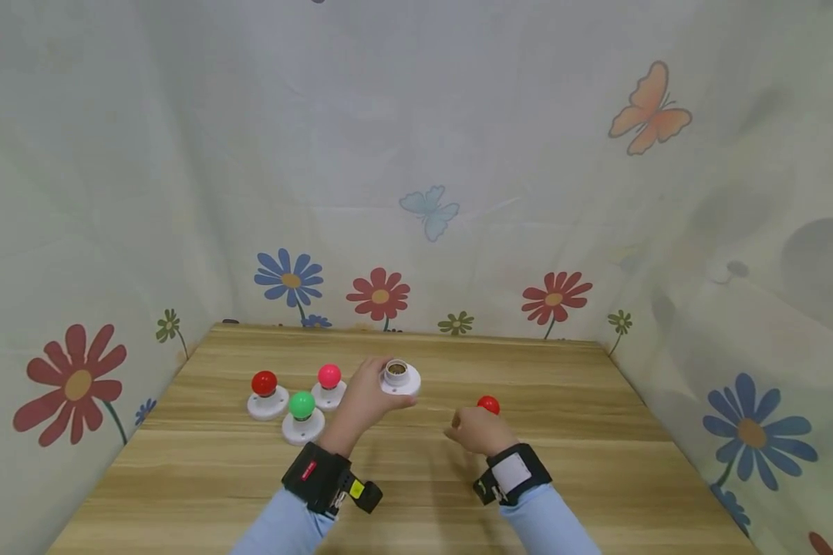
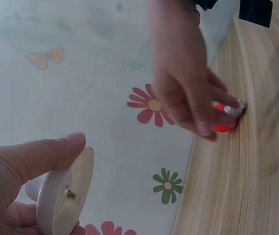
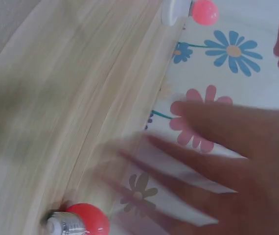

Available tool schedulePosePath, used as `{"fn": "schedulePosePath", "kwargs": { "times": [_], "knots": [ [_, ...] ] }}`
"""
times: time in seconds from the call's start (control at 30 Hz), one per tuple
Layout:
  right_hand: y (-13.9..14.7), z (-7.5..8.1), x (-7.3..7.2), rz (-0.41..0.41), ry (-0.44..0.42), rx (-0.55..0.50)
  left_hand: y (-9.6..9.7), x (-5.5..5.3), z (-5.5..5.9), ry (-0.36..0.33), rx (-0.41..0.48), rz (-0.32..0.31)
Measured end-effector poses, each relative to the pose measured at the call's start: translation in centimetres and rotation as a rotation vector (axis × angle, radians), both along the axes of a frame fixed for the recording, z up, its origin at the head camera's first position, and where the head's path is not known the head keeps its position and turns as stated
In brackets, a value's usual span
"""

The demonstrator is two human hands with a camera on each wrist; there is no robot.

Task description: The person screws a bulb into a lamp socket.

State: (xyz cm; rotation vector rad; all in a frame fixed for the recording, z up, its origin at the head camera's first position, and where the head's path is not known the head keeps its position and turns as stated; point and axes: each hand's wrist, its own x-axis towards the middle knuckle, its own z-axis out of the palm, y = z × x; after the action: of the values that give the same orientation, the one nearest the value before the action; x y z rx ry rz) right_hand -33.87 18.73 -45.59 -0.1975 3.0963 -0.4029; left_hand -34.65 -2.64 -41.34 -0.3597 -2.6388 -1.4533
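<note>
Between the thumb and fingers of my left hand (image 1: pixel 366 399) is a round white lamp socket (image 1: pixel 411 381), raised over the table with its threaded opening up and no bulb in it. In the left wrist view, the hollow underside of the socket (image 2: pixel 79 193) shows its metal contacts. My right hand (image 1: pixel 484 432) hovers low, fingers loosely spread and blurred in the right wrist view, holding nothing. Just beyond it a red light bulb (image 1: pixel 489 402) lies on its side on the wooden table (image 1: pixel 416 478). The silver screw base of this bulb (image 3: pixel 68 223) points away from the hand.
Left of my left hand stand three white sockets with bulbs upright in them: a red bulb (image 1: pixel 264 382), a green bulb (image 1: pixel 301 404) and a pink bulb (image 1: pixel 329 375). A flower-printed cloth (image 1: pixel 472 270) hangs along the table's back edge and sides.
</note>
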Motion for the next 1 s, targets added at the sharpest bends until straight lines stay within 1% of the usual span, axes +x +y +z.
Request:
{"fn": "schedulePosePath", "kwargs": {
  "times": [0.1, 0.13, 0.17, 0.2, 0.23, 0.3, 0.33, 0.43, 0.53, 0.6, 0.67, 0.73, 0.83, 0.9, 0.93, 1.0],
  "knots": [
    [0.5, 0.2, -1.2, -0.038, 0.226, -0.143, -0.1, -0.1, -0.4, 0.011, 0.008, -0.003],
    [0.7, 0.1, -1.7, -0.066, 0.276, -0.194, -0.2, -0.1, -0.5, 0.014, 0.011, -0.004],
    [1.1, 0.1, -2.1, -0.095, 0.320, -0.215, -0.1, -0.2, -0.6, 0.013, 0.017, -0.004],
    [1.5, 0.0, -2.5, -0.122, 0.347, -0.222, -0.1, -0.3, -0.7, 0.012, 0.019, -0.004],
    [1.9, -0.1, -2.9, -0.148, 0.357, -0.216, -0.1, -0.4, -0.8, 0.010, 0.020, -0.003],
    [2.7, -0.4, -3.4, -0.193, 0.339, -0.171, -0.1, -0.4, -0.9, 0.004, 0.023, 0.001],
    [3.1, -0.5, -3.6, -0.210, 0.328, -0.130, 0.0, -0.4, -1.0, -0.001, 0.024, 0.004],
    [3.8, -1.3, -4.0, -0.232, 0.279, -0.033, -0.1, -0.3, -1.1, -0.023, 0.017, 0.015],
    [4.3, -2.5, -4.7, -0.229, 0.226, 0.008, 0.0, -0.2, -1.3, -0.049, 0.005, 0.024],
    [4.6, -3.6, -5.2, -0.228, 0.185, 0.014, 0.0, -0.3, -1.4, -0.062, -0.001, 0.027],
    [4.7, -4.5, -5.5, -0.243, 0.153, -0.008, 0.1, -0.3, -1.4, -0.067, -0.005, 0.025],
    [4.8, -5.3, -5.7, -0.255, 0.155, -0.015, 0.1, -0.3, -1.5, -0.068, -0.010, 0.024],
    [4.8, -5.9, -5.7, -0.269, 0.212, -0.042, 0.1, -0.3, -1.5, -0.065, -0.008, 0.022],
    [4.9, -6.1, -5.9, -0.257, 0.239, -0.028, 0.1, -0.3, -1.5, -0.063, -0.005, 0.020],
    [5.0, -6.1, -6.0, -0.249, 0.240, -0.019, 0.1, -0.4, -1.5, -0.061, -0.002, 0.017],
    [4.9, -5.6, -6.3, -0.221, 0.223, -0.006, 0.1, -0.4, -1.6, -0.054, -0.002, 0.009]
  ]
}}
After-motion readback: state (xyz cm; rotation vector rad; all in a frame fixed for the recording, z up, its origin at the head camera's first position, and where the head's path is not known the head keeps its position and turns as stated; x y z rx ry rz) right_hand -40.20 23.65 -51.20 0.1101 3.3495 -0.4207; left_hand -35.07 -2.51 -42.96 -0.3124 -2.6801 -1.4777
